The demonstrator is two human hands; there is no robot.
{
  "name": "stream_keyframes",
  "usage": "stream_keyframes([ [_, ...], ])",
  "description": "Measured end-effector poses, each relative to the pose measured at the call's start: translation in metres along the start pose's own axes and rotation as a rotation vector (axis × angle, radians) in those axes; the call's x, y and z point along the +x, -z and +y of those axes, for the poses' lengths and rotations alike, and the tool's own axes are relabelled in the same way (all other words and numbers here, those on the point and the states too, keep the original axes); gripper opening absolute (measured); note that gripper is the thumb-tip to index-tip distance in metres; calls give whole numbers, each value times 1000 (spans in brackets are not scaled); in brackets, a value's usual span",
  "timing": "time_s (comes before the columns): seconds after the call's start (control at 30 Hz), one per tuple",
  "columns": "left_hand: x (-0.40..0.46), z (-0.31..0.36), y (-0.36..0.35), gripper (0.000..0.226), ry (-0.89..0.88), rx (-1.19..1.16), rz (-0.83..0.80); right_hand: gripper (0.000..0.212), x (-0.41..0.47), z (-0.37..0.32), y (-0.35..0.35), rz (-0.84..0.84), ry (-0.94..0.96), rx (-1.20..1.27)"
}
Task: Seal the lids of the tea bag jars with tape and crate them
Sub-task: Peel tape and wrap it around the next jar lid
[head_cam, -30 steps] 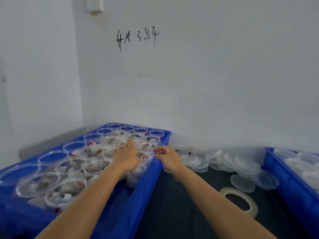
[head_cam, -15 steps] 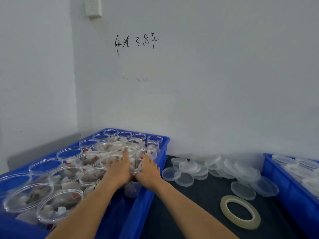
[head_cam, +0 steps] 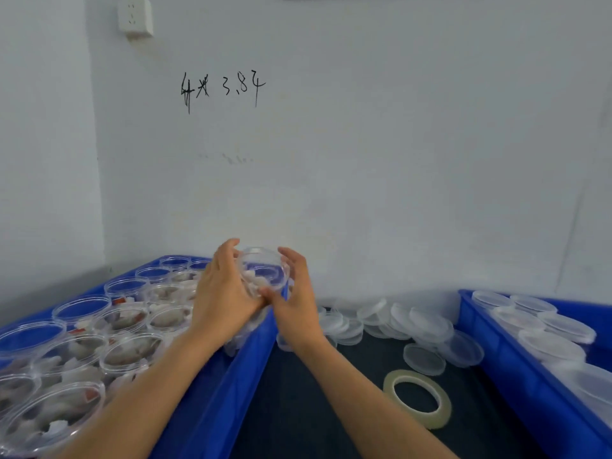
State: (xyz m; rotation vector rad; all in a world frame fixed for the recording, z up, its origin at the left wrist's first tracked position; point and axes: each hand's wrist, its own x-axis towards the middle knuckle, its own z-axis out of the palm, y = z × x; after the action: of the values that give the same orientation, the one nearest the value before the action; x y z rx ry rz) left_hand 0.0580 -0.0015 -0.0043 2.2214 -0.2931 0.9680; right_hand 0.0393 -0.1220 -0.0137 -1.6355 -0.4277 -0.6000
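A clear plastic tea bag jar (head_cam: 262,272) is held in the air above the right rim of the left blue crate (head_cam: 212,402). My left hand (head_cam: 223,293) cups its left side and my right hand (head_cam: 294,294) cups its right side and bottom. The jar has no lid and tilts toward me. The left crate holds several open jars with tea bags (head_cam: 132,351). A roll of clear tape (head_cam: 418,397) lies flat on the dark table to the right. A pile of loose clear lids (head_cam: 410,323) lies against the wall.
A second blue crate (head_cam: 536,385) at the right edge holds several lidded jars (head_cam: 549,342). The dark table surface (head_cam: 298,409) runs between the two crates. White walls meet in a corner behind the left crate.
Both hands closed around one jar in the left crate and lifted it up and slightly right, above the crate's rim. The view has tilted down a little.
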Motion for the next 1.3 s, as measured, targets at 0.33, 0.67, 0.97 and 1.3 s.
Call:
stream_keyframes([
  [0.33, -51, 88, -89, 92, 23, -293, -139, 55, -39, 18, 120, 163, -50, -27],
  [0.67, -112, 65, -167, 91, 132, -538, -245, 50, -85, 80, 150, 245, -175, -70],
  [0.97, -123, 56, -188, 98, 133, -665, -257, 43, -91, 95, 156, 248, -173, -75],
  [1.3, -123, 24, -197, 131, 206, -723, -443, 33, -78, 119, 173, 238, -193, -209],
])
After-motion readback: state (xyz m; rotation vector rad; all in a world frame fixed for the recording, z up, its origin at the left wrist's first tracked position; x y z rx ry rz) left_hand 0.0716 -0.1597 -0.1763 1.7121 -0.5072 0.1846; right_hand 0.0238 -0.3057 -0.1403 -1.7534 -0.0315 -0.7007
